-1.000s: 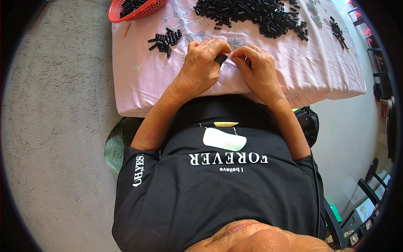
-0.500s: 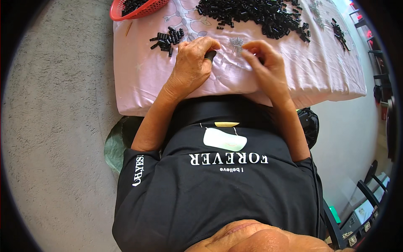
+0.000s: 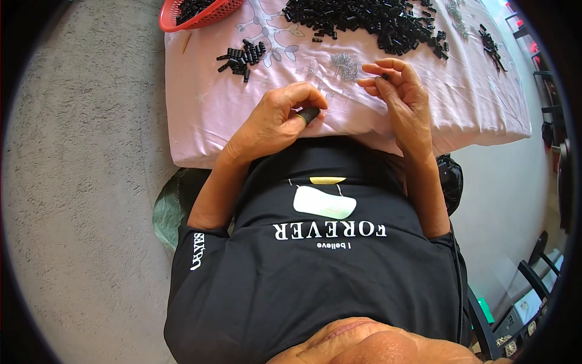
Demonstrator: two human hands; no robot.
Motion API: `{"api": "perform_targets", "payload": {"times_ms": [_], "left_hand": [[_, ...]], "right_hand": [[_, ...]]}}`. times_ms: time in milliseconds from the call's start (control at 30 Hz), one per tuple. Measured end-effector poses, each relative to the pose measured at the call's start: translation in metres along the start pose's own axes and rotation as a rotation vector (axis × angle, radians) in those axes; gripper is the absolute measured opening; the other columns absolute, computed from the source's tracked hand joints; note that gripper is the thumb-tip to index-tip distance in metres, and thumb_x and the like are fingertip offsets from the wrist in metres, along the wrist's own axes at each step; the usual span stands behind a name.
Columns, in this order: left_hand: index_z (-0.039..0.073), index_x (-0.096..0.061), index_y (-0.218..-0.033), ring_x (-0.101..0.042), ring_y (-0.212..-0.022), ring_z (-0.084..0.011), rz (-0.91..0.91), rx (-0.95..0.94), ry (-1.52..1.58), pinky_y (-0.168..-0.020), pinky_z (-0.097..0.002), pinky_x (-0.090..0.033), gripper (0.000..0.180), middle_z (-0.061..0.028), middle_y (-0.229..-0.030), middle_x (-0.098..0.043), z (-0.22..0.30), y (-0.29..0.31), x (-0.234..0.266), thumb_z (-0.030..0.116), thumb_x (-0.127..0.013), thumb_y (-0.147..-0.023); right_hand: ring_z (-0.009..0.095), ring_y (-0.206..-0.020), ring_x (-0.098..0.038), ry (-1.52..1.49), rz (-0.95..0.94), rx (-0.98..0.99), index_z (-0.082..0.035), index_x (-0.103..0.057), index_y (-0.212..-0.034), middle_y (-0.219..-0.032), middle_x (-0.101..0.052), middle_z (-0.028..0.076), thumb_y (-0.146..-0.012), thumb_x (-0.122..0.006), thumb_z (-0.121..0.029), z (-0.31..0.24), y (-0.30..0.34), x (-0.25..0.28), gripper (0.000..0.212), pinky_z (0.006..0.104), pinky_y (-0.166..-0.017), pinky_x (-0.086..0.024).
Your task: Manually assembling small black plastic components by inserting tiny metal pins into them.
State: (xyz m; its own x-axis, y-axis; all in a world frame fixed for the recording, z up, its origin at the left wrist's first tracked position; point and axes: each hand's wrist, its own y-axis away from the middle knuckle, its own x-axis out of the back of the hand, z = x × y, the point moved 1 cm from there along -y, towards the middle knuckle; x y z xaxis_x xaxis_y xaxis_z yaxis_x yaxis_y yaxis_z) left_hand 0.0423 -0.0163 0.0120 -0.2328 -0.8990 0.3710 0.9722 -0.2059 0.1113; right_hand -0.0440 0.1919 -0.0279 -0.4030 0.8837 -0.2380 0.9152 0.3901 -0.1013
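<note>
My left hand (image 3: 276, 121) hovers over the near edge of the pink cloth, its thumb and fingers curled together. A dark finger cot (image 3: 308, 115) covers its thumb; whatever the fingertips hold is hidden. To the right, my right hand (image 3: 405, 100) has its thumb bent against the fingers, with a small dark spot showing at the pinch, too small to name. Between and beyond the hands lies a little heap of small silvery metal pieces (image 3: 345, 65), spring-like in look. Several more lie scattered around it.
A large pile of small black plastic parts (image 3: 370, 24) covers the table's far side. A smaller black group (image 3: 242, 57) sits left, near a red basket (image 3: 203, 18) and a thin wooden stick (image 3: 187, 41). More black pieces (image 3: 492, 48) lie far right. Pink cloth (image 3: 206, 127) covers the table.
My left hand has come nearer to me and slightly right. My right hand has shifted right, away from the metal pieces, widening the gap between the hands.
</note>
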Motion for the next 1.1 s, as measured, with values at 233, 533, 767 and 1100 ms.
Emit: {"api": "perform_targets", "payload": {"times_ms": [233, 533, 767, 1100], "left_hand": [[-0.002, -0.063, -0.097, -0.062, -0.084, -0.0108, 0.246, -0.069, -0.071, -0.078, -0.0243, -0.051, 0.014, -0.0067, -0.091, -0.063, -0.011, -0.009, 0.014, -0.009, -0.058, -0.086], [-0.003, -0.062, -0.098, -0.065, -0.089, -0.0138, 0.350, -0.152, -0.059, -0.084, -0.0259, -0.053, 0.017, -0.0079, -0.093, -0.065, -0.005, -0.018, 0.006, -0.010, -0.060, -0.084], [0.001, -0.063, -0.098, -0.067, -0.084, -0.0162, 0.365, -0.291, -0.076, -0.077, -0.0273, -0.053, 0.019, -0.0086, -0.088, -0.067, 0.008, -0.037, -0.011, -0.008, -0.063, -0.081], [0.001, -0.065, -0.099, -0.061, -0.080, -0.0103, 0.388, -0.367, -0.189, -0.075, -0.0240, -0.049, 0.021, -0.0049, -0.088, -0.067, 0.025, -0.047, -0.020, -0.010, -0.063, -0.080]], "right_hand": [[0.016, -0.092, -0.067, -0.025, -0.001, 0.052, 0.002, -0.059, -0.109, -0.113, -0.065, 0.016, -0.097, -0.053, -0.005, 0.005, -0.002, 0.004, 0.014, 0.0241, -0.080, -0.054], [0.019, -0.101, -0.067, -0.081, -0.056, 0.041, 0.004, -0.061, -0.114, -0.104, -0.068, 0.013, -0.098, -0.050, -0.002, 0.005, -0.004, -0.011, 0.020, 0.0266, -0.083, -0.055], [0.021, -0.098, -0.069, -0.246, -0.048, -0.055, 0.002, -0.056, -0.113, -0.103, -0.068, 0.014, -0.100, -0.048, -0.005, 0.004, -0.003, -0.011, 0.017, 0.0256, -0.077, -0.056], [0.013, -0.076, -0.066, -0.288, -0.098, -0.092, 0.000, -0.060, -0.104, -0.090, -0.069, 0.010, -0.097, -0.056, -0.010, 0.007, -0.006, -0.002, 0.012, 0.0221, -0.067, -0.053]]}}
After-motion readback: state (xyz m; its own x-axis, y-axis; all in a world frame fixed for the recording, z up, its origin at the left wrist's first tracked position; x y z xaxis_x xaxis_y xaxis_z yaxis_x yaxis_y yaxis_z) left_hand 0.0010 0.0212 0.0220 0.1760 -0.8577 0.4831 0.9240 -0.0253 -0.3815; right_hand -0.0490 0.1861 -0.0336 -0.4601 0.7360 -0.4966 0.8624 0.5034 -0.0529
